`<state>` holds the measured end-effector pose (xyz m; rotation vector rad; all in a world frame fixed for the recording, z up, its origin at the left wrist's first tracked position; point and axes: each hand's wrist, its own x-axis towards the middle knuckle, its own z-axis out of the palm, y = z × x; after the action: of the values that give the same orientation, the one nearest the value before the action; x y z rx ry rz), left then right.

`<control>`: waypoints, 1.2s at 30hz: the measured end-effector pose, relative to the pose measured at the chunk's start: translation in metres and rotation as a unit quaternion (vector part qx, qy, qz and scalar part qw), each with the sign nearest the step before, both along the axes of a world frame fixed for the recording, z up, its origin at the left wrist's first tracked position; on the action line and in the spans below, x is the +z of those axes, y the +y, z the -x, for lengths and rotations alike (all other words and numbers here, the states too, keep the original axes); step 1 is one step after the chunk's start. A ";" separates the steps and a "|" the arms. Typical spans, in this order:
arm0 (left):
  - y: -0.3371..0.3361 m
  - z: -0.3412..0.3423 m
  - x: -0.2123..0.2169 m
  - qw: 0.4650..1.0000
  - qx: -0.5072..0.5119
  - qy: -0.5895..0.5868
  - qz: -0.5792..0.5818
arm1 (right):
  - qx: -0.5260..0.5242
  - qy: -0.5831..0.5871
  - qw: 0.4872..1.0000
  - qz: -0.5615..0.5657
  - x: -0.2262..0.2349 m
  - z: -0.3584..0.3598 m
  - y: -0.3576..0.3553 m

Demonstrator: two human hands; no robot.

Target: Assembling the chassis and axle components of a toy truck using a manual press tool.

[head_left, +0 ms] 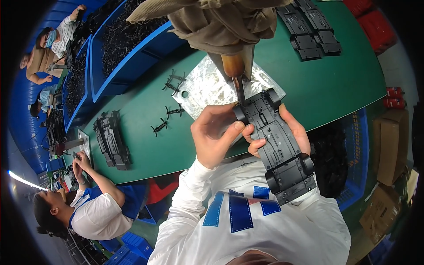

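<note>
Above the green tabletop (309,88), both hands grip a black plastic toy-car chassis (278,145): left hand (216,134) closed at its front end, right hand (293,132) clasping its side.

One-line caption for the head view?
Both hands, left and right, hold a black toy-car chassis under a tool tip.

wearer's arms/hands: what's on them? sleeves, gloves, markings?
Both hands bare: no gloves, rings or watch visible on the left hand or the right hand. The left arm wears a long white sleeve reaching the wrist, plain, lightly creased. It belongs to a white top with a blue block print on the chest. The right forearm is hidden, so its sleeve can't be seen.
</note>
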<state>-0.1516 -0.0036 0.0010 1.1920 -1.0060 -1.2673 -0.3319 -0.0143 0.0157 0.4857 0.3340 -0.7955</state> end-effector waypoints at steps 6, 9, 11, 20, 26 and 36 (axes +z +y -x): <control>0.000 -0.001 0.002 1.000 -0.005 -0.014 -0.007 | 0.001 0.006 1.000 -0.004 0.000 0.000 0.001; 0.001 -0.002 0.002 1.000 -0.009 -0.019 -0.005 | -0.001 0.005 1.000 -0.011 0.000 0.000 0.001; 0.001 -0.002 0.001 1.000 -0.011 -0.019 -0.004 | -0.003 0.005 1.000 -0.007 0.000 0.000 0.001; 0.002 -0.001 -0.003 1.000 -0.007 -0.004 -0.012 | -0.004 -0.011 1.000 -0.013 -0.005 0.000 0.002; 0.001 -0.002 -0.001 1.000 -0.013 -0.013 0.003 | -0.007 -0.002 1.000 0.002 -0.012 -0.003 0.001; 0.001 -0.003 0.001 0.982 -0.049 0.110 -0.148 | -0.002 -0.012 1.000 0.015 -0.023 -0.005 -0.002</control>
<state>-0.1487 -0.0026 0.0016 1.2029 -0.7399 -1.6308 -0.3267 -0.0164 -0.0072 0.4682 0.2978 -0.7970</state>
